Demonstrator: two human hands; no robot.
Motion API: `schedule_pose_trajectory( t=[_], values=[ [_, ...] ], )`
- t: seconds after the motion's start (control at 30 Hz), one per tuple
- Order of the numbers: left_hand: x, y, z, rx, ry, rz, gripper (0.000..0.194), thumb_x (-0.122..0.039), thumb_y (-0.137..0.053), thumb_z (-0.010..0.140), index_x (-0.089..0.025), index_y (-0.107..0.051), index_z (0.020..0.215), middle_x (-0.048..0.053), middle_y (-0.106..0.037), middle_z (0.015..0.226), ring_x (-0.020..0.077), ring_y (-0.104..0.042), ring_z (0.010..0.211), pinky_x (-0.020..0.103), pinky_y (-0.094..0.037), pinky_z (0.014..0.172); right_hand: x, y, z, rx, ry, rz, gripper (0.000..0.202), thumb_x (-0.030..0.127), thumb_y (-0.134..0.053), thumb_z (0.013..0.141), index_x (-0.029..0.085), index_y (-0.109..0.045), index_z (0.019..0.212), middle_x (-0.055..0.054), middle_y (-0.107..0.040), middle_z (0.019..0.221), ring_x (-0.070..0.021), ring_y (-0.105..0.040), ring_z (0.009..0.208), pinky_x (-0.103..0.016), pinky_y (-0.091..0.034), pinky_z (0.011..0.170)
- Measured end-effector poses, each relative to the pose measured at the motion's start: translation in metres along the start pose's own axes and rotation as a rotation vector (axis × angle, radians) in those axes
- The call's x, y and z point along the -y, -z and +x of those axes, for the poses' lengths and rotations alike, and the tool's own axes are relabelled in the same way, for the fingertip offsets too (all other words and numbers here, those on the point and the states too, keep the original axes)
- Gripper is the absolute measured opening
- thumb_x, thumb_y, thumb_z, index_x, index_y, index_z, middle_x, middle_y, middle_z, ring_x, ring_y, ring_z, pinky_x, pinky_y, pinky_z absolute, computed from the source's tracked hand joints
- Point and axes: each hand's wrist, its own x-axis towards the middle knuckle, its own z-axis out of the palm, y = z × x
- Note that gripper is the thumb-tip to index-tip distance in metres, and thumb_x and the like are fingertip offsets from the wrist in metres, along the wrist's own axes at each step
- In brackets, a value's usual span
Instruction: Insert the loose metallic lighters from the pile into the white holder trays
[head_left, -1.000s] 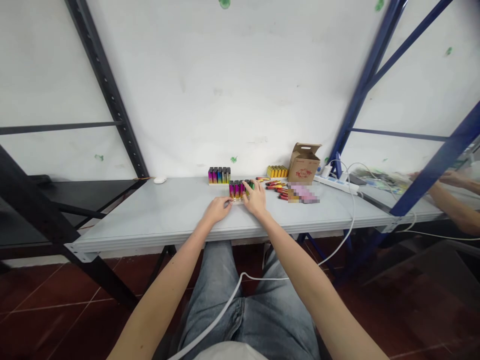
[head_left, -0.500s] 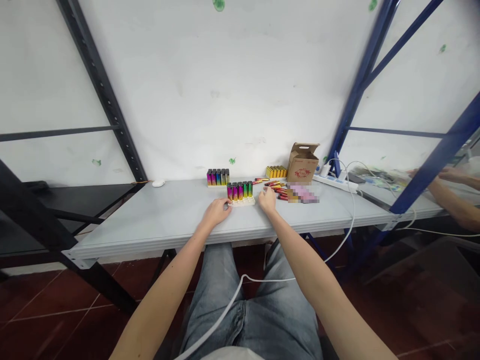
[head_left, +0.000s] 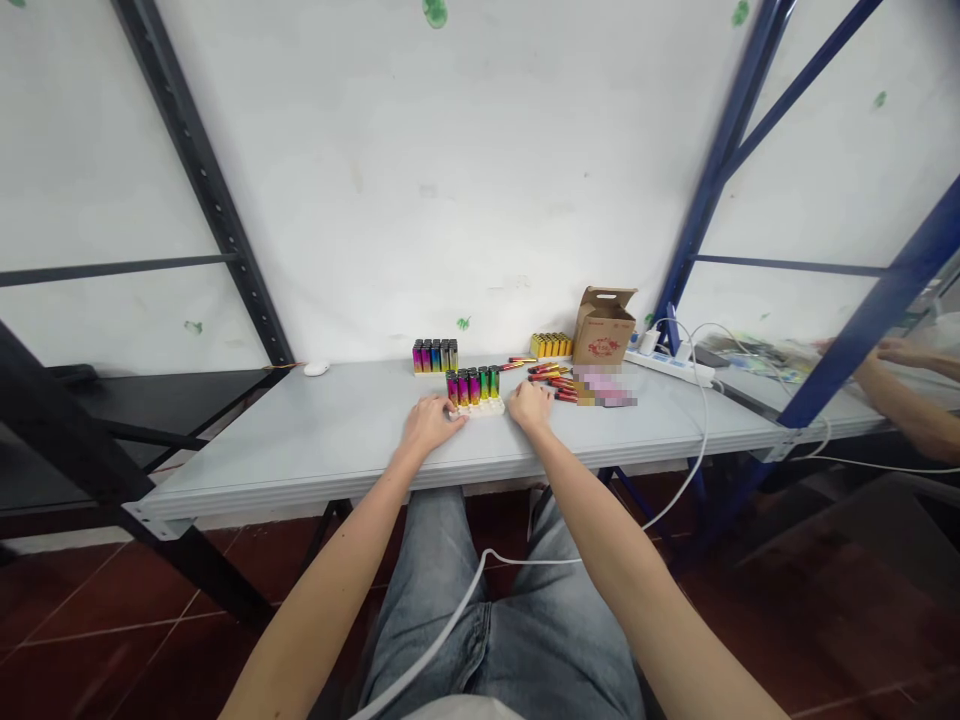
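Observation:
A low white rack [head_left: 487, 408] on the table holds several shiny upright tubes [head_left: 473, 386] with dark tops, coloured from magenta to gold and green; they look like lighters. Bare holes show along the rack's front. My left hand [head_left: 430, 422] is closed on the rack's left end, thumb and fingertips at its edge. At the right end, my right hand [head_left: 531, 405] rests with curled fingers against the rack; its fingertips are partly hidden. Beyond that hand lies a loose pile of red and gold sticks [head_left: 551, 376].
Behind stands a second block of rainbow tubes [head_left: 435, 356]. A yellow block of tubes [head_left: 551, 345], a brown carton [head_left: 604, 326] and a power strip [head_left: 670, 367] sit at the back right. A white cable [head_left: 701, 450] hangs over the table edge. Another person's arm [head_left: 904, 390] shows far right.
The rack with its tubes has shifted slightly left and nearer to me. My right hand has moved a little left and down, up to the rack's right end. My left hand stays at the left end.

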Motion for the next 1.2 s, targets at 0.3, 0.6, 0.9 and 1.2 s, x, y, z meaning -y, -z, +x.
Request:
schedule_pose_trajectory(
  t=[0.3, 0.6, 0.9, 1.2],
  values=[
    [0.002, -0.002, 0.001, 0.034, -0.041, 0.013, 0.024, -0.043, -0.059, 0.088, -0.02, -0.065, 0.093, 0.008, -0.069, 0.104, 0.0283, -0.059, 0.105, 0.037, -0.046, 0.09, -0.015, 0.002, 0.034, 0.05, 0.208, -0.167, 0.056, 0.018, -0.051, 0.082, 0.009, -0.05, 0.137, -0.021, -0.04, 0.15, -0.0362, -0.029, 0.14, -0.051, -0.024, 0.11],
    [0.003, -0.003, 0.002, 0.051, -0.034, -0.013, 0.029, -0.048, -0.06, 0.086, -0.02, -0.066, 0.093, 0.008, -0.067, 0.103, 0.0276, -0.06, 0.102, 0.036, -0.047, 0.088, -0.02, 0.001, 0.024, 0.165, 0.411, -0.139, 0.044, 0.012, -0.041, 0.088, 0.015, -0.058, 0.129, -0.013, -0.057, 0.137, -0.028, -0.04, 0.136, -0.047, -0.018, 0.114],
    [-0.001, -0.001, 0.008, 0.064, -0.031, 0.004, 0.027, -0.047, -0.062, 0.085, -0.021, -0.066, 0.09, 0.007, -0.067, 0.102, 0.0267, -0.059, 0.102, 0.036, -0.045, 0.09, -0.016, -0.005, 0.007, -0.014, 0.254, -0.086, 0.034, 0.034, -0.048, 0.092, 0.012, -0.072, 0.102, -0.019, -0.064, 0.118, -0.0334, -0.049, 0.116, -0.044, -0.033, 0.098],
    [-0.005, -0.011, 0.025, 0.08, 0.036, -0.031, 0.026, -0.047, -0.064, 0.083, -0.022, -0.067, 0.09, 0.007, -0.068, 0.106, 0.026, -0.06, 0.103, 0.035, -0.045, 0.088, -0.025, -0.006, 0.014, 0.025, 0.209, 0.593, 0.03, 0.036, -0.038, 0.098, 0.017, -0.062, 0.1, -0.006, -0.07, 0.089, -0.0165, -0.063, 0.079, -0.027, -0.043, 0.076]
  ],
)
